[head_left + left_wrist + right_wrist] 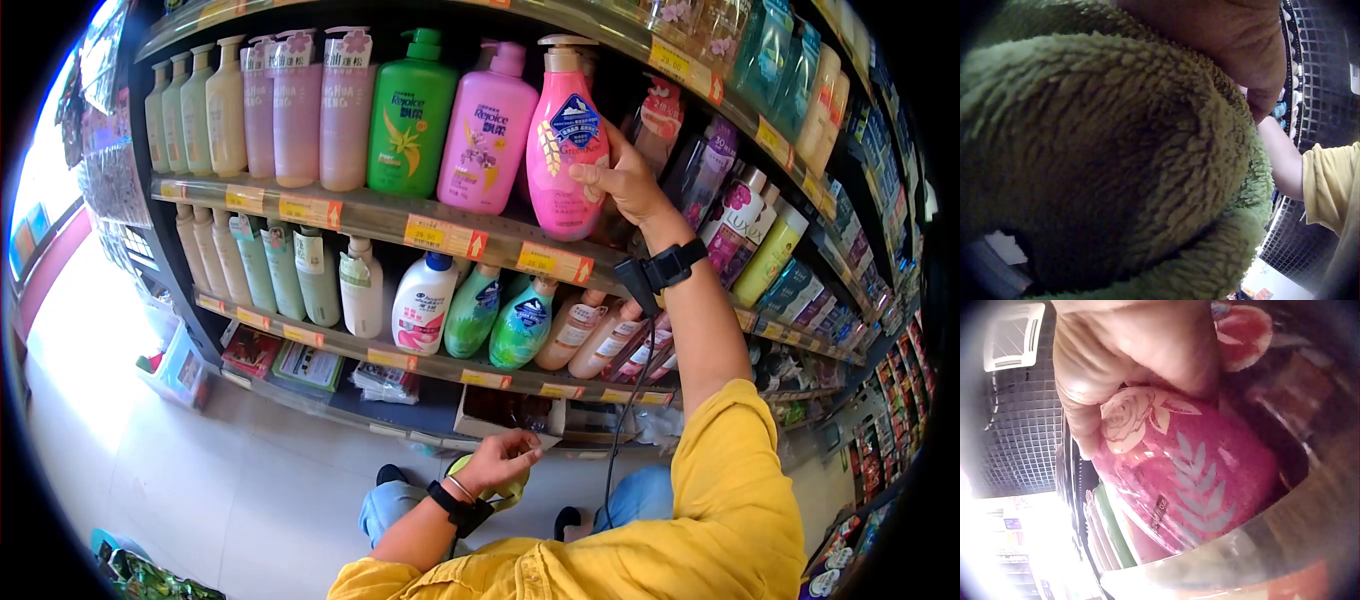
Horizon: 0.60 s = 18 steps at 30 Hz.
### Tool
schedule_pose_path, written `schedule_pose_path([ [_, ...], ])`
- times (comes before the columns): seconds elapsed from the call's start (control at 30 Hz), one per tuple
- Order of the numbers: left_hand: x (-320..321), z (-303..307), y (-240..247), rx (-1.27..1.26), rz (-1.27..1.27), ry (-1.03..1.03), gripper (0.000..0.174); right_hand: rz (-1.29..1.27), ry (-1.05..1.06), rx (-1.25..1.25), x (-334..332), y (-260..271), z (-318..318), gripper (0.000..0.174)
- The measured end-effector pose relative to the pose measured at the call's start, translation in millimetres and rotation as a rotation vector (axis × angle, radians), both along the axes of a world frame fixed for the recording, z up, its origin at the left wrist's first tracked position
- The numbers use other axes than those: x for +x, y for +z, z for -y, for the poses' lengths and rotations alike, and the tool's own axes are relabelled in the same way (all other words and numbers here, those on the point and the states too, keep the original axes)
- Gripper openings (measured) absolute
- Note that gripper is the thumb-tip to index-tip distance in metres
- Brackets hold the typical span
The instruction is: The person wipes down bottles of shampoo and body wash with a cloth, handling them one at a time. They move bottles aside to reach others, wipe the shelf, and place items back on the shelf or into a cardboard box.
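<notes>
My right hand (622, 180) grips a pink pump bottle (560, 205) with a blue label at the upper shelf, thumb across its front and fingers behind it. In the right wrist view the hand (1135, 350) lies over the pink bottle (1210, 469), which shows a rose and a leaf print. Down low, my left hand (500, 462) holds a green cloth (512, 490); fluffy green cloth (1116, 137) fills much of the left wrist view, under the hand (1229, 37).
Left of the pink bottle stand another pink bottle (487, 135) and a green bottle (410, 120). Tilted bottles (740, 225) are on the right. A lower shelf holds green bottles (520, 325) and a white bottle (425, 305). A cable (628, 415) hangs from the right wrist.
</notes>
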<state>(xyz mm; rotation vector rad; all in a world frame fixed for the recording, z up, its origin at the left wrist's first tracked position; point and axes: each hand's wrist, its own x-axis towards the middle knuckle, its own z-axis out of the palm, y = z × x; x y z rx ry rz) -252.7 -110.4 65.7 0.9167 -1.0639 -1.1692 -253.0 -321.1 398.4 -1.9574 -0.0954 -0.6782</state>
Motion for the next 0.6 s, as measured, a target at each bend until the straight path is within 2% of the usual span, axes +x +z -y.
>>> schedule_pose_path([
  [0.13, -0.6, -0.6, 4.4, 0.007, 0.012, -0.019, 0.025, -0.019, -0.019, 0.086, 2.4, -0.8, 6.9, 0.063],
  [0.27, -1.4, -0.8, 3.4, -0.014, 0.036, -0.002, 0.025, 0.013, -0.052, 0.067, 4.6, -4.8, 2.6, 0.059],
  [0.6, -2.0, 2.5, -3.1, 0.0, 0.163, 0.03, 0.024, 0.217, -0.088, 0.106, 15.2, -27.0, 10.5, 0.043],
])
